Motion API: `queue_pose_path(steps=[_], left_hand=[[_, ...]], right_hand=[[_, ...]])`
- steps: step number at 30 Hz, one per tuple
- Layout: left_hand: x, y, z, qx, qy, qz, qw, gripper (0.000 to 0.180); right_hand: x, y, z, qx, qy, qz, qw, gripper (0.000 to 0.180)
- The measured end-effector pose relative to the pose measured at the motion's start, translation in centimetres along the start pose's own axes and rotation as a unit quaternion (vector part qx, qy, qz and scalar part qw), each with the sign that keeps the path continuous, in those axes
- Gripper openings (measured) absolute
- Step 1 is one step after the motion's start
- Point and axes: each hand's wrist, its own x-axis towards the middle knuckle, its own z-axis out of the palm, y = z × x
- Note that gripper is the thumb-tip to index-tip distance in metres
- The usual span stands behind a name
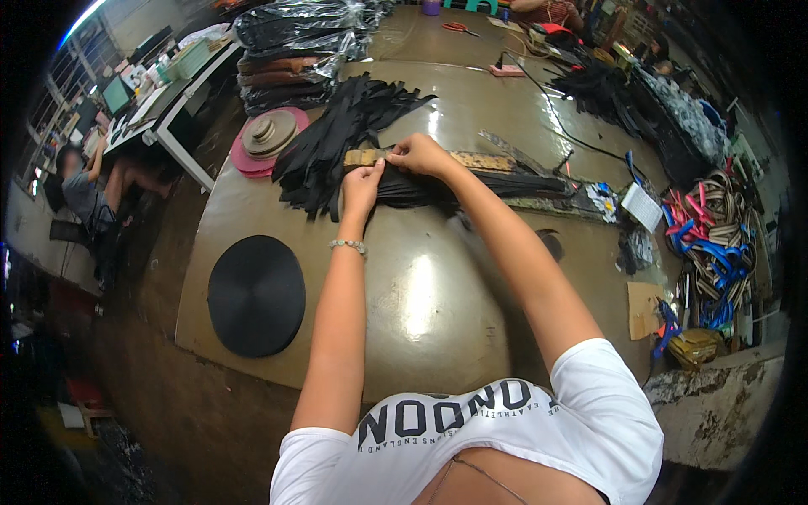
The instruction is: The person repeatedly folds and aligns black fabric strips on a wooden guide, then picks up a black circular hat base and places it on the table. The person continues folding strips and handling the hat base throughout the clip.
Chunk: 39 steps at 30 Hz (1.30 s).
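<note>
Both of my hands meet over a yellowish, worn measuring strip [484,161] lying across the table. My left hand [360,187] is closed in a pinch at its near edge, and a dark strap end hangs below the fingers. Just to the right, my right hand [423,156] pinches down on the strip, fingertips nearly touching the left thumb. What lies between the fingertips is small and partly hidden, but seems to be black strap. A heap of cut black straps [332,139] spreads to the left and behind, and more black straps [513,185] lie along the strip's near side.
A large black webbing coil [257,295] lies at the table's left, behind it pink and beige rolls [268,135]. Plastic-wrapped stacks [295,55] stand far left. Red-handled scissors [459,29], a power cord [551,101] and colourful straps [711,240] lie farther off. A person [84,189] sits left.
</note>
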Motion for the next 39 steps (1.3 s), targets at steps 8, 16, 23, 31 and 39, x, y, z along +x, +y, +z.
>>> queue_pose_path(steps=[8,16,23,31,39], left_hand=[[0.3,0.0,-0.2,0.046,0.003,-0.01,0.999,0.046],[-0.6,1.5,-0.1,0.033,0.005,-0.037,0.999,0.041],[-0.9,2.3,0.0,0.052,0.016,-0.046,0.997,0.04],[-0.6,1.6,0.0,0.038,0.017,-0.027,0.999,0.041],[-0.6,0.5,-0.3,0.022,-0.006,0.049,0.999,0.035]], right_hand=[[-14.0,0.1,-12.0,-0.104,0.011,-0.055,0.993,0.032],[-22.6,9.5,-23.4,0.084,0.243,0.133,0.957,0.025],[-21.2,19.9,-17.2,0.089,0.301,0.124,0.941,0.026],[-21.8,19.2,-19.2,0.072,0.157,0.206,0.963,0.031],[-16.3,1.5,-15.2,-0.099,0.237,0.025,0.966,0.029]])
